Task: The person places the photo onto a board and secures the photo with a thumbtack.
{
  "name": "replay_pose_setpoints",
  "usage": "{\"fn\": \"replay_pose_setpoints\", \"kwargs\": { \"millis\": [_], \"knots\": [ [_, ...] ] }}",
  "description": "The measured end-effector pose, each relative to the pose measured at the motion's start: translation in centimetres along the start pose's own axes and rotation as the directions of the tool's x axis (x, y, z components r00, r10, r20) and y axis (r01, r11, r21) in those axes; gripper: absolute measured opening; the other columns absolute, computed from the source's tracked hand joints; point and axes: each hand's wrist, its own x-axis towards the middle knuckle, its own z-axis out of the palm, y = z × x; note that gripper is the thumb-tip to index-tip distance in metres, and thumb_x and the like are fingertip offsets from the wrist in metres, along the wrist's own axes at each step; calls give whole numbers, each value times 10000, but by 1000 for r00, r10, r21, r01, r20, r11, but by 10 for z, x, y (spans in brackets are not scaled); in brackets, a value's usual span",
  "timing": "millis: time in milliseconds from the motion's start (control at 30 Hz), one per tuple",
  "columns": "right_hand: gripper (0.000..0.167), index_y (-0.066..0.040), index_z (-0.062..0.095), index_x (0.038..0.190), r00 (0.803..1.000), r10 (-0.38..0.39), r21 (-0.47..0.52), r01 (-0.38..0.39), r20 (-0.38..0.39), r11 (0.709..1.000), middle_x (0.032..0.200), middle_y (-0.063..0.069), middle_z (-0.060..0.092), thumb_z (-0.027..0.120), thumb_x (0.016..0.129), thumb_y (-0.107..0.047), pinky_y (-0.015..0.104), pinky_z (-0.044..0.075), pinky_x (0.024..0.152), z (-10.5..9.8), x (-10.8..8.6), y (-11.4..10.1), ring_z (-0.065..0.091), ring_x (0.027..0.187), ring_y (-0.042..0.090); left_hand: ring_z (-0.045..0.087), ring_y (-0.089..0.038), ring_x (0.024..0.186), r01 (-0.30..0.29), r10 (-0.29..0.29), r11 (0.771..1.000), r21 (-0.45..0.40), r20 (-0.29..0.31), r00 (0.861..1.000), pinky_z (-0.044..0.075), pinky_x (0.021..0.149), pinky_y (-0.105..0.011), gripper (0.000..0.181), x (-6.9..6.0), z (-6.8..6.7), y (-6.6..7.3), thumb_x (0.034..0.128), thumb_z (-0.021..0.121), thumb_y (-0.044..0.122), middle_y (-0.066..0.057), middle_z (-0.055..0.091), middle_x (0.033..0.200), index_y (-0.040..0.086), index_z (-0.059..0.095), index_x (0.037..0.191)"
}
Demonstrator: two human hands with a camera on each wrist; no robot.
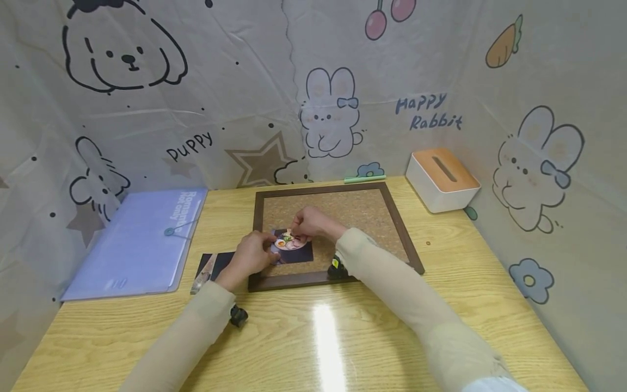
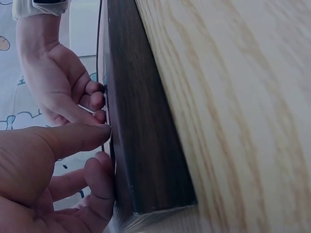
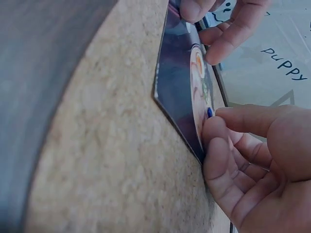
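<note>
A dark photo card with a bowl of food lies on the cork board, toward its lower left. My left hand rests its fingertips on the card's left edge. Above the bowl picture, my right hand pinches something small between thumb and finger; in the right wrist view a blue pin shows at the fingertips of my right hand, against the card. The left wrist view shows my left hand beside the dark frame, hiding the card.
Another dark photo lies partly under my left wrist. A purple folder is at the left. Behind the board lies a green pen-like stick, with a white tissue box with a wooden lid at the back right.
</note>
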Motion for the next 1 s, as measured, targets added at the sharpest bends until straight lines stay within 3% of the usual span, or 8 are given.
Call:
{"fn": "replay_pose_setpoints", "kwargs": {
  "millis": [300,633,1000],
  "knots": [
    [94,-42,692,959,998,-56,34,56,-20,998,808,57,683,634,959,-116,220,504,585,-8,-15,10,609,687,128,642,-260,959,-32,27,995,-96,-47,999,532,810,-398,367,-4,-2,-8,852,761,175,-152,661,1103,52,715,1194],
    [116,-45,709,1022,996,-70,29,72,-47,997,898,87,710,646,961,-121,255,558,658,-22,-32,24,665,756,164,695,-267,962,-26,18,961,-275,-34,999,558,651,-271,372,-10,-11,-19,915,712,149,-185,660,1203,42,674,1269],
    [129,-84,708,1063,990,-77,-25,75,-122,997,1006,73,697,641,963,-130,269,548,698,-39,-58,37,663,849,194,652,-338,1123,19,-33,950,-312,-41,999,584,778,-371,376,-21,-29,-32,958,669,210,-156,630,1315,105,648,1318]
  ]
}}
